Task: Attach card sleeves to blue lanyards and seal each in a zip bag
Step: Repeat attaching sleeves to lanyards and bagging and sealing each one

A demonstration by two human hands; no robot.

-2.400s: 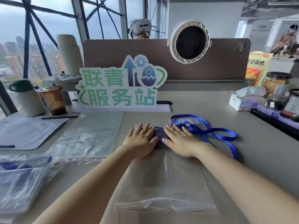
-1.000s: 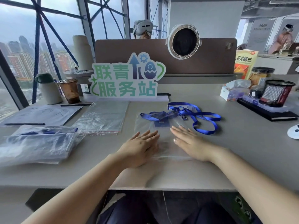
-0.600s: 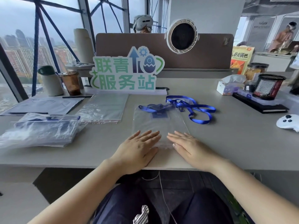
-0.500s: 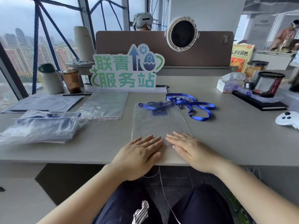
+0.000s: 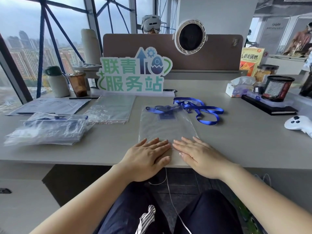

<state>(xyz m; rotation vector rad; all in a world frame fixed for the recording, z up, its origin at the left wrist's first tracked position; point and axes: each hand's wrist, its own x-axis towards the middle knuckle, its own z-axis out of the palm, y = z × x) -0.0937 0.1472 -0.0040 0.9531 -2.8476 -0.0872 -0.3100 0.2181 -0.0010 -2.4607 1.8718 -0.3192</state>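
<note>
A clear zip bag (image 5: 166, 127) lies flat on the grey desk (image 5: 244, 142), its near end at the desk's front edge. Inside its far end sit a blue lanyard and a dark card sleeve (image 5: 164, 112). My left hand (image 5: 146, 156) and my right hand (image 5: 195, 152) lie side by side, palms down and fingers straight, pressing the bag's near end. A second blue lanyard (image 5: 202, 109) lies loose on the desk just right of the bag's far end.
Filled zip bags (image 5: 49, 129) are piled at the left, and empty bags (image 5: 111, 108) lie behind them. A green sign (image 5: 133, 73) stands at the back. A cup, flask and papers are far left; a tissue box, mesh holder and white controller (image 5: 298, 124) are at the right.
Both hands slid along the bag from its far end, over the lanyard, to its near end at the desk edge. The view pulled back, showing my lap.
</note>
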